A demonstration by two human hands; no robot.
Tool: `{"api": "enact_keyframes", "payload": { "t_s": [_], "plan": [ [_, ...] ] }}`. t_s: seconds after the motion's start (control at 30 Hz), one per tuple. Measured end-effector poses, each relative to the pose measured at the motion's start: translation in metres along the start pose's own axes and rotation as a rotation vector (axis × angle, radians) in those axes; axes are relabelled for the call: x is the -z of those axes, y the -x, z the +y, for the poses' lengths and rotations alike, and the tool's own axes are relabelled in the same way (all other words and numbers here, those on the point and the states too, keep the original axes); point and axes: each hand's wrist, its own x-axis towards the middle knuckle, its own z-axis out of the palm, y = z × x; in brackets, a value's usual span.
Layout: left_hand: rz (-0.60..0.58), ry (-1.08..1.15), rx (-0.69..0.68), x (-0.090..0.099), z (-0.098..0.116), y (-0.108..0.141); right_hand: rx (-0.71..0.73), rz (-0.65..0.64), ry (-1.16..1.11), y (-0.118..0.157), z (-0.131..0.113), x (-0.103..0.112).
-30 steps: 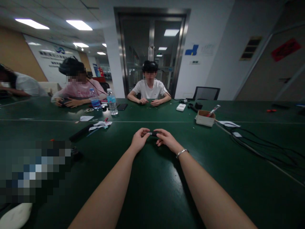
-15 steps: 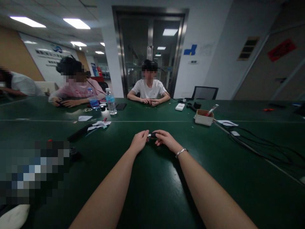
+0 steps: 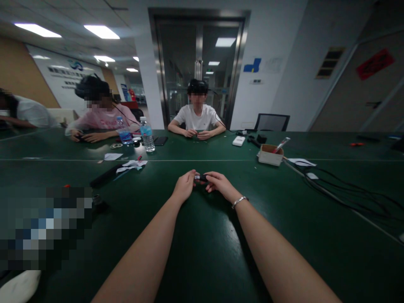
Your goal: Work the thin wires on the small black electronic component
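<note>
Between my two hands is a small black piece with a silver metal end (image 3: pixel 202 178), which looks like a USB stick; it is too small to be sure. My right hand (image 3: pixel 219 184) has it pinched at the dark end between thumb and fingers. At the silver end, the closed fingertips of my left hand (image 3: pixel 184 185) meet it, though what lies inside them is hidden. Both hands are just above the green table (image 3: pixel 202 235). A silver bracelet (image 3: pixel 240 202) circles my right wrist.
Across the table sit a person in white (image 3: pixel 198 118) and one in pink (image 3: pixel 107 118). Water bottles (image 3: pixel 147 136), crumpled paper (image 3: pixel 132 165) and a dark rod-like item (image 3: pixel 109 175) lie to the left. A small open box (image 3: pixel 270 158) and black cables (image 3: pixel 344 189) are on the right.
My left fingers have shifted slightly, and a little more of the silver end shows between the hands. My right hand stays almost where it was.
</note>
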Motion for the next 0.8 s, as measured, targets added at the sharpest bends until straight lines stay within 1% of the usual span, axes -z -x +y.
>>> {"api": "enact_keyframes", "payload": {
  "t_s": [0.13, 0.2, 0.67, 0.8],
  "plan": [
    [0.066, 0.053, -0.063, 0.0013, 0.0004, 0.0000, -0.022, 0.022, -0.020, 0.0003, -0.0007, 0.0001],
    [0.078, 0.076, -0.081, 0.0019, 0.0002, 0.0003, -0.029, 0.032, -0.023, 0.0001, -0.0005, 0.0003],
    [0.010, 0.111, -0.070, 0.0019, -0.0013, -0.0009, -0.029, 0.012, -0.020, -0.0010, 0.0004, 0.0008],
    [0.006, 0.131, -0.036, 0.0013, -0.0001, -0.0003, -0.030, 0.013, -0.022, -0.0014, 0.0007, 0.0010]
  ]
}}
